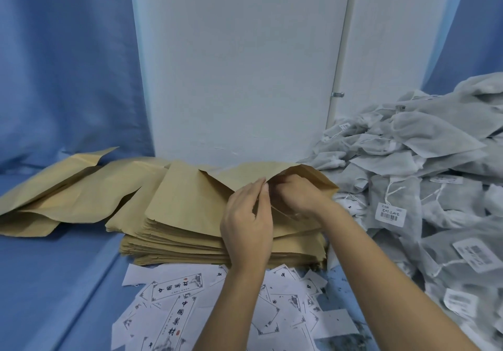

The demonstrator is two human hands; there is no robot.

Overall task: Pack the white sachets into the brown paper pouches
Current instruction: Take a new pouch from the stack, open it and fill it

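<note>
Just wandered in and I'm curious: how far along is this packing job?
Done: several loose pouches lie at the left; whether filled, I cannot tell. In hand: the left hand and the right hand pinch the mouth of the top pouch, apparently to open it. Left: a thick stack of pouches and a big heap of white sachets.

The fingers of your right hand (296, 195) vanish inside the mouth of the top pouch (190, 203), behind its lifted flap and your left hand (247, 222), so what they hold cannot be told. The sachet pile (435, 187) runs off the right edge and the printed slips (245, 310) off the near edge. The sachet tags' print is too blurred to read.
</note>
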